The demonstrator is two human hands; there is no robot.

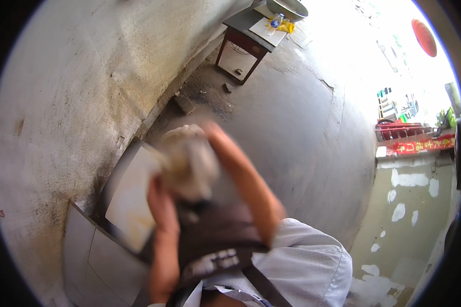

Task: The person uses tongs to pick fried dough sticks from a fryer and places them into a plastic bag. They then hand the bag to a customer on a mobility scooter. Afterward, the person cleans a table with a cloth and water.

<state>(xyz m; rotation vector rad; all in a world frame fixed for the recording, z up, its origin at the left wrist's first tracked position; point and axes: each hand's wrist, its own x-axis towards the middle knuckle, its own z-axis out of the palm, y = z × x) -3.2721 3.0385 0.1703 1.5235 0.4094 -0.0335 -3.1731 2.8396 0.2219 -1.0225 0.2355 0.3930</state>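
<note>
Motion blur softens a pale, off-white crumpled bundle [190,163] held up before my dark apron [219,234]. It may be cloth or a plastic bag; its contents cannot be made out. My left hand [162,203] grips its near left side. Around its far right edge is my right hand [212,132], its fingers mostly hidden and blurred. Beneath and left of the bundle lies a white board [128,195] with yellowish stains, on a dark-edged table against the wall.
A stained wall [100,96] runs along the left. Further off stands a small dark table [240,28] with a metal basin [292,9], a plastic bottle [277,20] and yellow plastic. A brick [184,104] lies on the concrete floor [299,134]. Right is a patched low wall [403,199].
</note>
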